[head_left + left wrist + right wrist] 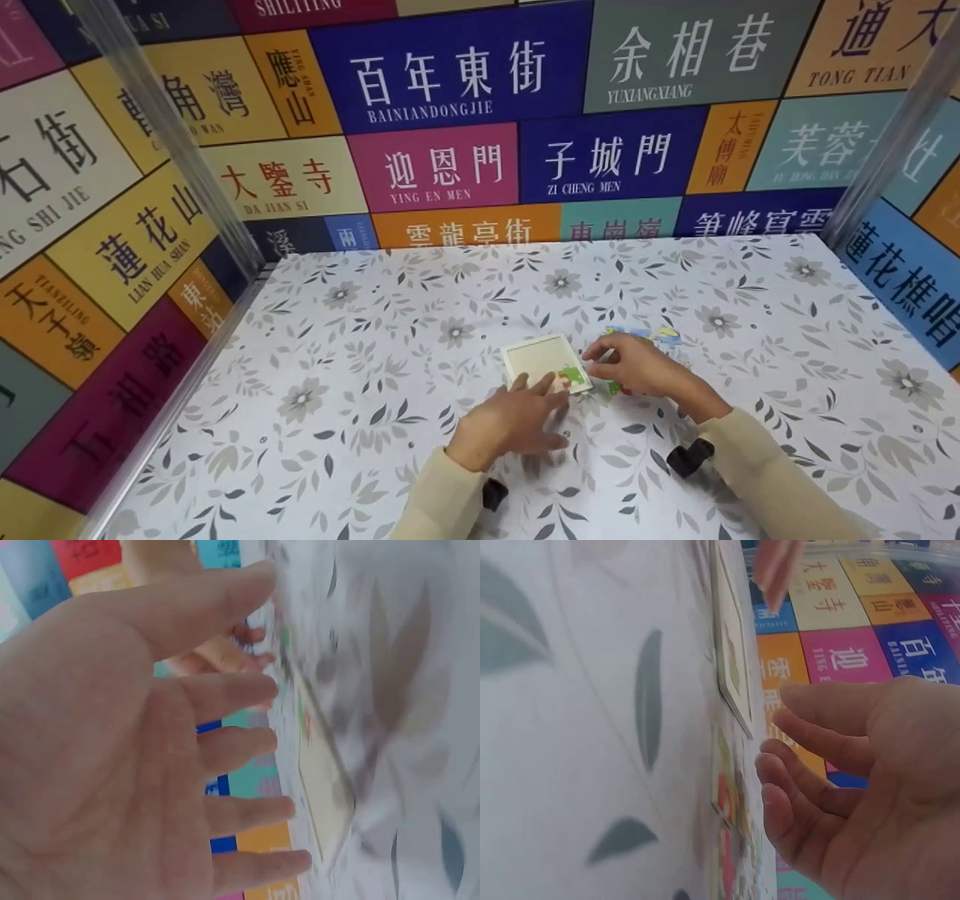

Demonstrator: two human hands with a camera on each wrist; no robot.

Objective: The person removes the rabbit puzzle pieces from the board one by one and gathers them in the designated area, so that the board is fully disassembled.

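Note:
A small puzzle frame [535, 355] with a pale bare base lies tilted on the tablecloth. Green and red puzzle pieces [574, 375] fill its lower right corner. My left hand [510, 426] is spread over the frame's near edge; in the left wrist view its fingers are straight, with nothing in the palm. Just off the frame's right side, my right hand [637, 366] hovers with fingers loosely bent. The right wrist view shows no piece between its thumb and fingertips. Loose puzzle pieces [670, 334] lie beneath and beyond the right hand, partly hidden by it.
The table wears a white cloth [360, 442] with a grey leaf and flower print. Behind it stands a wall of coloured signs [433, 169]. Clear upright strips [184, 142] border the table's back corners. Each sleeve has a black band near the wrist.

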